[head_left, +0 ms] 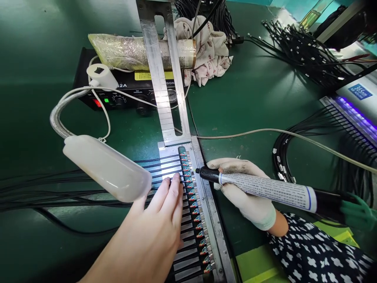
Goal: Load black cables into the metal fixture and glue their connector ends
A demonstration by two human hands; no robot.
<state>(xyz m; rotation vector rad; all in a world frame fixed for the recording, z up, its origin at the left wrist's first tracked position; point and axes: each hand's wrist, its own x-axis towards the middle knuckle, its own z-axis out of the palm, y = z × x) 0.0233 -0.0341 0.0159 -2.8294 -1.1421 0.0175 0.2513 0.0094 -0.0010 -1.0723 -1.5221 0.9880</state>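
My left hand point(159, 220) is bare and lies flat, fingers stretched out, on the black cables held in a metal fixture point(210, 204). A row of small circuit-board connectors point(194, 204) runs down the fixture just right of my fingertips. My right hand point(244, 192), in a white glove, grips a dispensing syringe pen point(265, 188) with a printed white barrel. Its black tip points left and sits beside the connectors near the fixture's upper end. A white lamp head point(106, 167) on a gooseneck hangs over the cables to the left.
A black dispenser controller point(126, 96) with lit buttons stands behind, with a wrapped roll point(126, 51) and a rag point(206, 47) on it. A metal slotted bar point(163, 78) extends away from the fixture. Bundles of black cables point(300, 47) lie right, beside a purple UV lamp point(356, 118).
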